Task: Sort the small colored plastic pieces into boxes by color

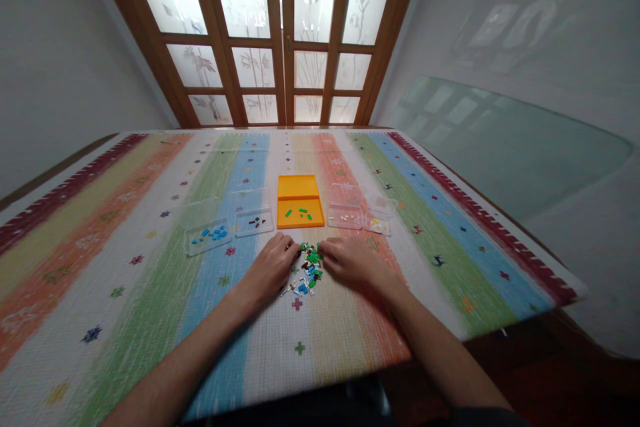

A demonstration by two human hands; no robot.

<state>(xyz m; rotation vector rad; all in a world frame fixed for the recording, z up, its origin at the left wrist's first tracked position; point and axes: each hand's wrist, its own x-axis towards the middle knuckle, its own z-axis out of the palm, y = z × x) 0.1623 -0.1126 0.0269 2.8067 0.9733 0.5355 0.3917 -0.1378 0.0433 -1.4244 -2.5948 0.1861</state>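
Note:
A loose pile of small building bricks (311, 268), in green, blue, brown and white, lies on the striped tablecloth between my two hands. At the pile's upper left edge is my left hand (274, 260), its fingers closed together and the tips by the bricks. Opposite it, my right hand (349, 257) has its fingertips pinched at the upper right edge, close to some green bricks. What either hand grips, if anything, is too small to make out. Just beyond the hands, an open orange case (301, 202) holds several green bricks (305, 213) in its near half.
Left of the case stand a clear box with blue bricks (213, 235) and a clear box with brown bricks (257, 221). To its right, one clear box (345, 217) holds pale pieces and another holds yellow pieces (379, 225). A tablecloth (270, 373) covers the table.

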